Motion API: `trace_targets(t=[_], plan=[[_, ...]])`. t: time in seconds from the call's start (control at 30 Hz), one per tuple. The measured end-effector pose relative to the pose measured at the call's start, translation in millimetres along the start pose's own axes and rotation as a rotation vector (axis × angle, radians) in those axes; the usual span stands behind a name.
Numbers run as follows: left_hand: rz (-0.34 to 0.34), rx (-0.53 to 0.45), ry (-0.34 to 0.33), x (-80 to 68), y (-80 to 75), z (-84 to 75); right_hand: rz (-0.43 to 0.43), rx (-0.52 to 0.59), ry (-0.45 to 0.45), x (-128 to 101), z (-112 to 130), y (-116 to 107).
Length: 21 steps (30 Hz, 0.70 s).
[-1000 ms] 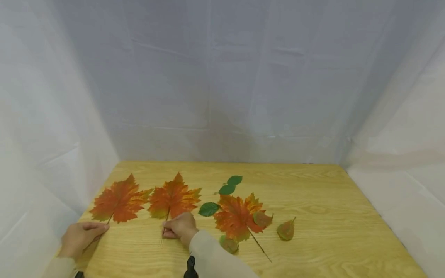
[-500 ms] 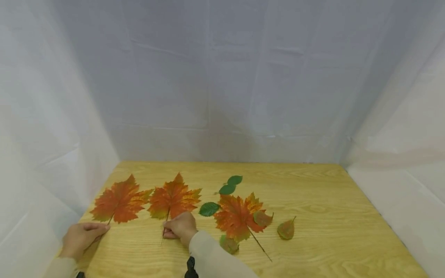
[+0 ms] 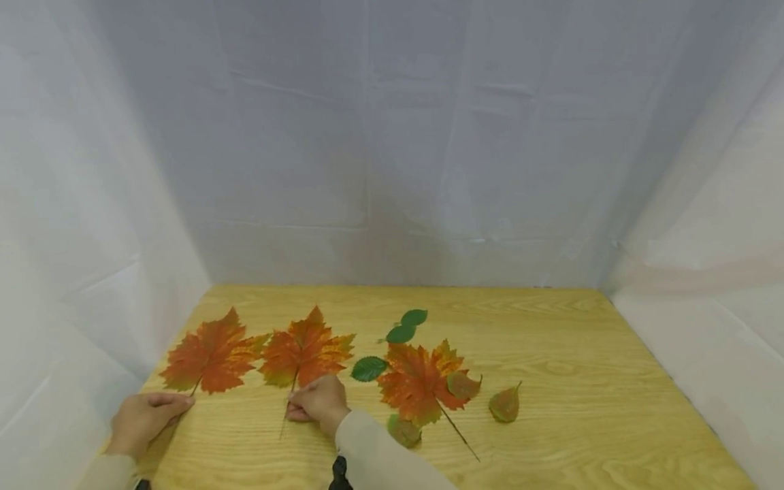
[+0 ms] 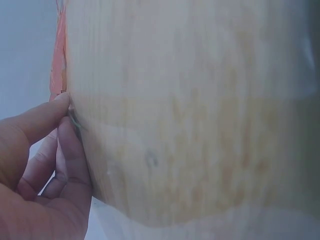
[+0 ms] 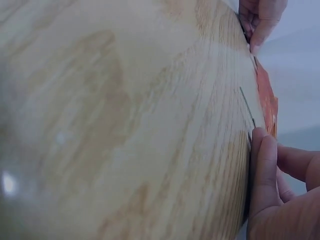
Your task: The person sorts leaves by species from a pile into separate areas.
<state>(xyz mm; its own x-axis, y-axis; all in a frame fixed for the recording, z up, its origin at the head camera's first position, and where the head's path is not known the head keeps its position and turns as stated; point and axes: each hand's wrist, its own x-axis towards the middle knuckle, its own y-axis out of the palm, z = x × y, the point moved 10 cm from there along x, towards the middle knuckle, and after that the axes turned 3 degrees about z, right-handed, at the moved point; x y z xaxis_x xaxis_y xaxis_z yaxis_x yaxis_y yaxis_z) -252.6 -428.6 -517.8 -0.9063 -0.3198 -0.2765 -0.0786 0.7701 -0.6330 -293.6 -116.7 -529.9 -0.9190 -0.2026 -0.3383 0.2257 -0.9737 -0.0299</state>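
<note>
Two hands work the lower left of the head view, each at the stalk of a large orange-red maple leaf on the wooden table [image 3: 551, 354]. The left maple leaf [image 3: 211, 354] lies flat at the far left, its tip aimed toward the upper right of the frame and its stem running down-left to the left hand [image 3: 143, 418]. That hand's fingers [image 4: 42, 120] are narrowly closed and appear to pinch the stem end against the wood, as the left wrist view shows. The middle maple leaf [image 3: 306, 350] sits just beside it, the lobes nearly touching. Its long axis is almost upright in the frame, tip up, and its thin stem [image 5: 247, 107] drops to the right hand [image 3: 318, 401]. The right hand is curled, with its fingertips [image 5: 261, 137] on the stem; whether it pinches or only presses, I cannot tell.

To do this well, I judge that both hands should hold the stems low and lightly. Sliding rather than lifting keeps the blades flat, and turning each leaf about its stem end sets the two tips parallel without overlapping lobes.

A third maple leaf [image 3: 419, 381] lies right of centre, with brownish leaves [image 3: 504, 405] and small green leaves [image 3: 369, 368] around it.
</note>
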Motion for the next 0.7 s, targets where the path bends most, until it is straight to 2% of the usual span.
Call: trace_targets(t=[0.13, 0.23, 0.4, 0.53, 0.7], plan=[[-0.024, 0.069, 0.044, -1.9, -0.3, -7.3, 0.000, 0.011, -0.011, -2, 2, -3], [-0.041, 0.104, 0.065, -3.6, -1.6, -10.1, 0.035, 0.033, -0.020, -3, 5, -4], [-0.033, 0.088, 0.053, -2.1, -1.3, -8.0, 0.125, 0.046, -0.095, -6, 26, -15], [-0.018, 0.085, 0.036, -1.4, 0.2, -6.3, 0.198, 0.039, -0.176, -10, 50, -39], [-0.019, 0.098, 0.043, -3.9, 0.1, -9.4, 0.232, 0.023, -0.238, -17, 72, -90]])
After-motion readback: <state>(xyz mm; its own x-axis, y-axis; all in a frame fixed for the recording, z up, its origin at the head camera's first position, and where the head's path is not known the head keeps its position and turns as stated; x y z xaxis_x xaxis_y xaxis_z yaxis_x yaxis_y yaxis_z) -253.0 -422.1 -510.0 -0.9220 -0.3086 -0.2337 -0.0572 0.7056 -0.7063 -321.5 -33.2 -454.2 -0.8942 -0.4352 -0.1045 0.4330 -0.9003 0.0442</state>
